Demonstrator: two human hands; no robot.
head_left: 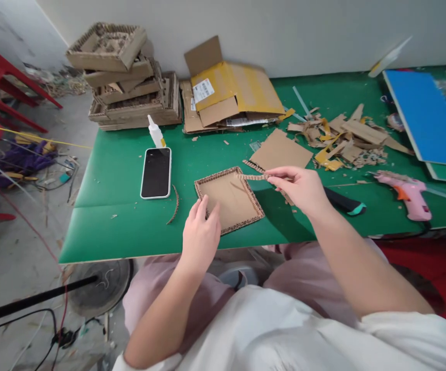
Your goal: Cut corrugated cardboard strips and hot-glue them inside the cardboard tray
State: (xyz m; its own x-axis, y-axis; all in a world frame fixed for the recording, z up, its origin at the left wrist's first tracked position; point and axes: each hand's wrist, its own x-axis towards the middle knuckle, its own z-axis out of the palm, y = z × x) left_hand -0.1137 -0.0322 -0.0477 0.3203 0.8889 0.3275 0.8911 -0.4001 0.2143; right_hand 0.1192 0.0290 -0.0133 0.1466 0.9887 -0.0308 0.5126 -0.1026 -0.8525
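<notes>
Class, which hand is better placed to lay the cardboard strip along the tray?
Probably the right hand: it pinches the strip near the tray, while the left hand is at the tray's left side.

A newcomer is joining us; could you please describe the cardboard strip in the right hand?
On the green-topped table sits a shallow, four-sided brown cardboard tray. Beside it, the right hand pinches the thin, corrugated brown cardboard strip; unlike the curved brown strip lying nearby, it is held up and nearly straight.
</notes>
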